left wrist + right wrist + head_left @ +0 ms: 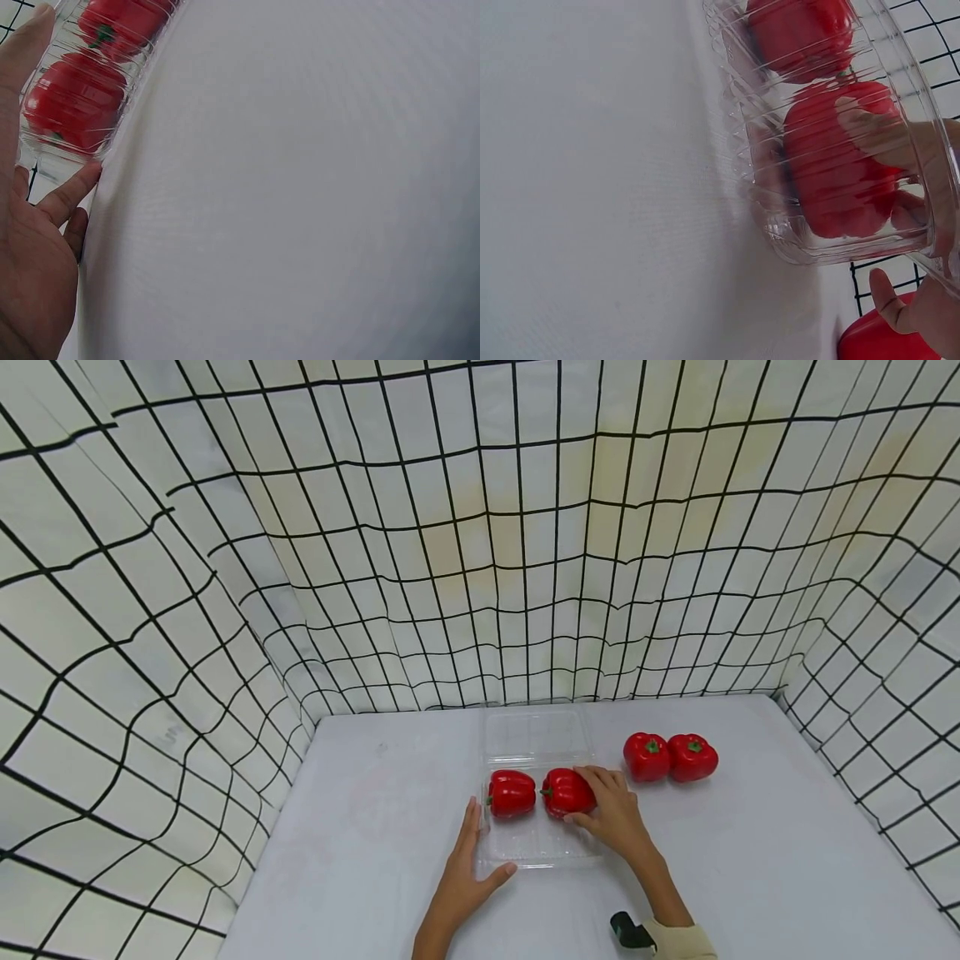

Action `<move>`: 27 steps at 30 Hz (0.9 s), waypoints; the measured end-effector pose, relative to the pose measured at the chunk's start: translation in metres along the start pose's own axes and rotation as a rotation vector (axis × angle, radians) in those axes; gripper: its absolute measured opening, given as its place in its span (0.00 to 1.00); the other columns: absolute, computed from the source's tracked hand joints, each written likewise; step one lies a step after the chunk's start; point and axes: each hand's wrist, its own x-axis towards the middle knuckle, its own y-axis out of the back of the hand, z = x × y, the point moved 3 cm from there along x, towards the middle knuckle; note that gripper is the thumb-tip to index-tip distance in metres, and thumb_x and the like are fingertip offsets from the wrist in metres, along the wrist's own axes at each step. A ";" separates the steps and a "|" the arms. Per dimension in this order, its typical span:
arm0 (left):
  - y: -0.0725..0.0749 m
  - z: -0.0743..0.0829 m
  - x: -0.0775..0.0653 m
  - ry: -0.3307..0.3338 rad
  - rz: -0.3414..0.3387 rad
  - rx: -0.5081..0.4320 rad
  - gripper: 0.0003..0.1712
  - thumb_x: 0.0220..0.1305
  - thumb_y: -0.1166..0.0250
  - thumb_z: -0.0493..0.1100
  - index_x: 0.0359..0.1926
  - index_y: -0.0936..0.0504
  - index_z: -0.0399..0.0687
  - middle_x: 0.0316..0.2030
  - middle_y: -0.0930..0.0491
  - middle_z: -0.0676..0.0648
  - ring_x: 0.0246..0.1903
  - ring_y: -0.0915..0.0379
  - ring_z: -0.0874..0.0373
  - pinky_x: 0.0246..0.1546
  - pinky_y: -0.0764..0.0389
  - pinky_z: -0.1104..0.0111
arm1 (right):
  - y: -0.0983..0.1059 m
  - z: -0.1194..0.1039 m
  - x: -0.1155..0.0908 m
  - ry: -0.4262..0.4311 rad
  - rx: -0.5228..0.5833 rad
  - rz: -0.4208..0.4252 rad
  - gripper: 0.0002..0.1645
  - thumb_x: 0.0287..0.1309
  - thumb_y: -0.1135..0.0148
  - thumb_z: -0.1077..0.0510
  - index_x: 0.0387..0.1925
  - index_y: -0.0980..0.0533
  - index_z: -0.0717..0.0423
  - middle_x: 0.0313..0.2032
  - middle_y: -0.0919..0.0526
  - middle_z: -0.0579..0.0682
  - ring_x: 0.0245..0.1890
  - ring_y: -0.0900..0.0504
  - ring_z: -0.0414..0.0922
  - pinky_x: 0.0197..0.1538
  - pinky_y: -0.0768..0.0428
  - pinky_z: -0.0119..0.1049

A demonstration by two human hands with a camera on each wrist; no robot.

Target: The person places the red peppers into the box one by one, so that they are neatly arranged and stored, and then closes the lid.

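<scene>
A clear plastic clamshell container (536, 845) lies with its lid (534, 733) folded back, away from me. Two red bell peppers lie on their sides in its back half, the left pepper (512, 793) and the right pepper (564, 792), green stems pointing left. My right hand (617, 810) grips the right pepper from its right side, thumb in front and fingers over the back. Through the ribbed wall, the right wrist view shows that pepper (829, 184) inside. My left hand (465, 878) is spread at the container's left side, fingertips at the wall and thumb by the front corner.
Two more red bell peppers, one (647, 757) beside the other (693, 757), stand stem up at the back right of the white table (360, 835). Black netting (517, 610) over white sheeting encloses the back and sides. A dark wrist device (632, 932) sits at the right sleeve.
</scene>
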 end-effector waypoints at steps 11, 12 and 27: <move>0.001 0.001 0.000 -0.024 0.004 -0.006 0.59 0.54 0.29 0.62 0.78 0.54 0.57 0.78 0.57 0.53 0.73 0.44 0.47 0.66 0.34 0.47 | 0.001 -0.002 -0.002 -0.002 0.032 0.010 0.51 0.39 0.20 0.50 0.67 0.32 0.49 0.63 0.28 0.57 0.62 0.34 0.56 0.55 0.24 0.65; 0.001 0.001 0.000 -0.024 0.004 -0.007 0.59 0.54 0.29 0.62 0.78 0.54 0.57 0.78 0.57 0.53 0.73 0.44 0.47 0.66 0.33 0.47 | 0.001 -0.002 -0.002 0.000 0.034 0.012 0.51 0.39 0.20 0.50 0.67 0.32 0.49 0.63 0.28 0.57 0.62 0.34 0.56 0.55 0.24 0.65; 0.001 0.000 0.000 0.005 -0.008 0.002 0.59 0.53 0.30 0.64 0.78 0.55 0.64 0.78 0.58 0.57 0.73 0.45 0.50 0.66 0.34 0.48 | 0.003 0.002 -0.001 -0.016 0.105 0.011 0.50 0.41 0.20 0.53 0.67 0.33 0.52 0.64 0.27 0.58 0.65 0.33 0.58 0.59 0.28 0.69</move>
